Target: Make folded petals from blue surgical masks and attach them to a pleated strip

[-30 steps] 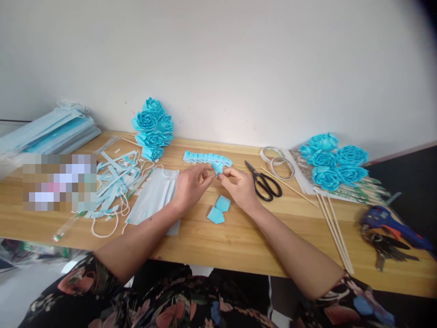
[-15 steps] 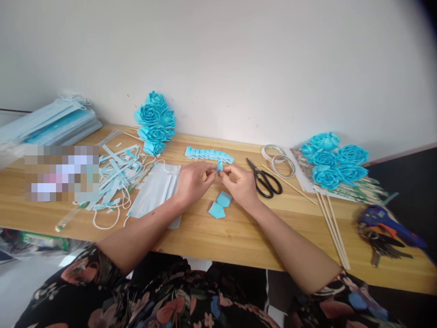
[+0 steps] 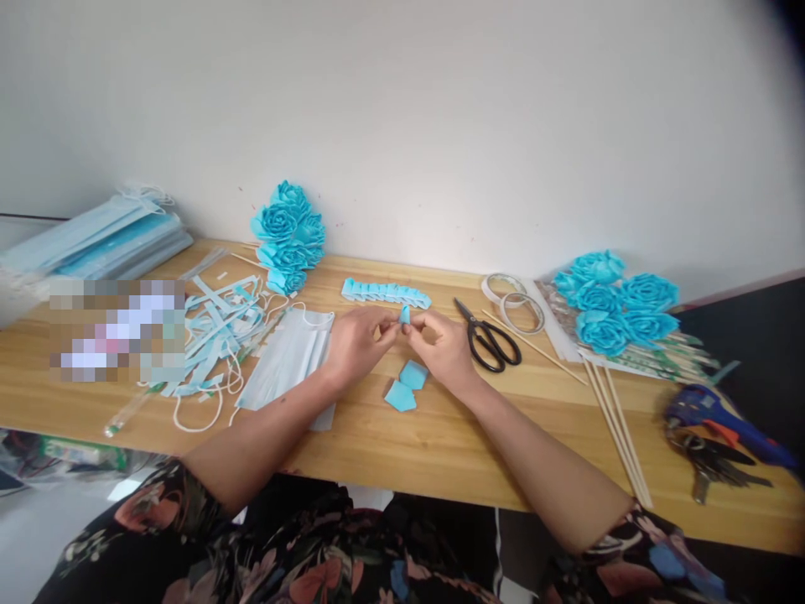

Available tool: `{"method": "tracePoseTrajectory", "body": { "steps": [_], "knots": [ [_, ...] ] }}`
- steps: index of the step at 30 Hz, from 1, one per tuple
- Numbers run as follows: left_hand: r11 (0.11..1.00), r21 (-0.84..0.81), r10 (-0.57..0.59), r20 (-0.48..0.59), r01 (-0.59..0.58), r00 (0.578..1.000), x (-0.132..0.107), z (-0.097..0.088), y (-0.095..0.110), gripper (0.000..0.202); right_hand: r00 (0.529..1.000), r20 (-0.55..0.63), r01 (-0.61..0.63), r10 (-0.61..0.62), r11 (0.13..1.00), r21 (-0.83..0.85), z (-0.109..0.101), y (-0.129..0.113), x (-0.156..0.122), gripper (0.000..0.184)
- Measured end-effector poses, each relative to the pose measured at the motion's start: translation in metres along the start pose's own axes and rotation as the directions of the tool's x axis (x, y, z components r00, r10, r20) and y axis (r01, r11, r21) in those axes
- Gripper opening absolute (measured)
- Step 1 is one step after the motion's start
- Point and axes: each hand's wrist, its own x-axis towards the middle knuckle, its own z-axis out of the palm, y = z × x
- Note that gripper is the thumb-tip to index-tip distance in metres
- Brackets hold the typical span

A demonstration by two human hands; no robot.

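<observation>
Blue scrap (image 3: 405, 315), left of the scissors (image 3: 473, 321) as I see it: I've got it pinched between my left hand (image 3: 361, 340) and right hand (image 3: 444, 342). Two cutouts (image 3: 400, 396) sit left of the scissors too.

One camera, worn on the head, looks forward and down from behind and above the near edge of the counter (image 3: 440, 453). It faces a wall (image 3: 402, 126) at twelve o'clock. The sleeves (image 3: 144, 520) enter near eight and four o'clock, close below the lens; the left fingers (image 3: 382, 314) and right fingers (image 3: 433, 323) sit farther off, around the dial's centre. Darkness cuts the two-o'clock corner.
</observation>
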Motion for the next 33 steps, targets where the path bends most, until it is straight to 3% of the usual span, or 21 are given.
{"method": "tracePoseTrajectory", "body": {
  "steps": [13,16,20,24,27,30,33],
  "knots": [
    [0.999,0.038,0.017,0.008,-0.018,1.000,0.003,-0.006,0.000,0.019,0.999,0.009,-0.032,0.032,0.999,0.039,-0.001,-0.002,-0.002,0.013],
    [0.999,0.002,-0.043,-0.001,0.043,0.999,0.005,-0.008,-0.002,0.016,0.994,0.014,-0.112,0.111,0.989,0.100,-0.003,-0.001,0.001,0.015],
    [0.976,-0.076,-0.206,-0.027,0.204,0.978,0.014,-0.019,-0.002,0.017,0.969,0.013,-0.246,0.249,0.947,0.207,-0.004,0.011,0.006,0.018],
    [0.968,-0.081,-0.251,-0.201,0.239,0.947,0.032,-0.060,0.006,0.018,0.938,-0.029,-0.318,0.345,0.892,0.322,-0.005,0.025,0.010,0.018],
    [0.972,0.061,-0.198,-0.292,0.225,0.936,0.042,-0.105,0.004,0.019,0.922,-0.050,-0.338,0.384,0.862,0.377,-0.004,0.030,0.013,0.018],
    [0.911,0.287,-0.238,-0.225,0.298,0.945,0.038,-0.145,-0.020,0.021,0.919,-0.056,-0.336,0.391,0.849,0.407,-0.003,0.031,0.013,0.019],
    [0.777,0.536,-0.383,-0.014,0.330,0.924,0.020,-0.171,-0.061,0.024,0.915,-0.074,-0.333,0.396,0.847,0.413,-0.003,0.030,0.014,0.019]
  ]
}}
